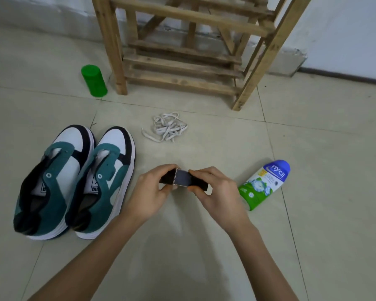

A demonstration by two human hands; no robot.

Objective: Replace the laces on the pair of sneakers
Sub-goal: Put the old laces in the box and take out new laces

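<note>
Two green, white and black sneakers stand side by side on the tiled floor at the left, the left sneaker [52,181] and the right sneaker [104,181], both without laces. A tangle of white laces [167,129] lies on the floor beyond my hands. Between my hands is a small dark box [182,179], partly slid open with a grey inner face showing. My left hand [152,192] grips its left end and my right hand [215,192] pinches its right end. The box's contents are hidden.
A wooden slatted rack [182,51] stands against the wall ahead. A green cylindrical container [94,81] sits left of its leg. A white, green and blue powder bottle [265,183] lies on its side right of my hands.
</note>
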